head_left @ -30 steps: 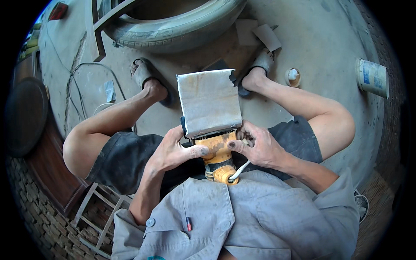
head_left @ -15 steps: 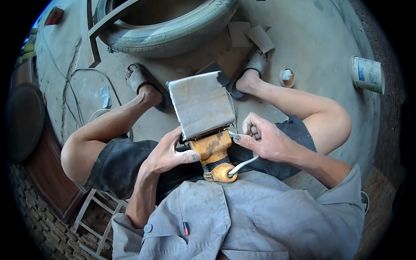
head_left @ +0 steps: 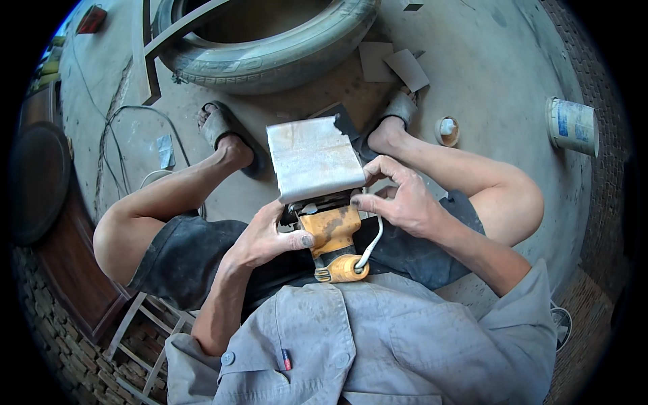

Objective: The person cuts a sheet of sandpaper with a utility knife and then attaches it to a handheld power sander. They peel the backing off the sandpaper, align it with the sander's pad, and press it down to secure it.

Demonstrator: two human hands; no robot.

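Note:
An electric sander with a worn yellow body rests in my lap, its pad end pointing away from me. A pale, creased sheet of sandpaper covers the flat pad, with one far corner torn. My left hand grips the sander's left side, thumb lying on the yellow body. At the pad's right edge, my right hand has its fingers bent round the side and its thumb by the dark clamp area. A white cord loops from the sander's near end up under that hand.
A large tyre lies ahead, a wooden frame piece leaning over it. Loose sheets, a small round tub and a white bucket are to the right. Black cable and dark wooden furniture are at left.
My right hand has moved from beside the white cord up to the pad's right edge. The cord now bends in a loop, and more of the dark clamp area shows under the sandpaper.

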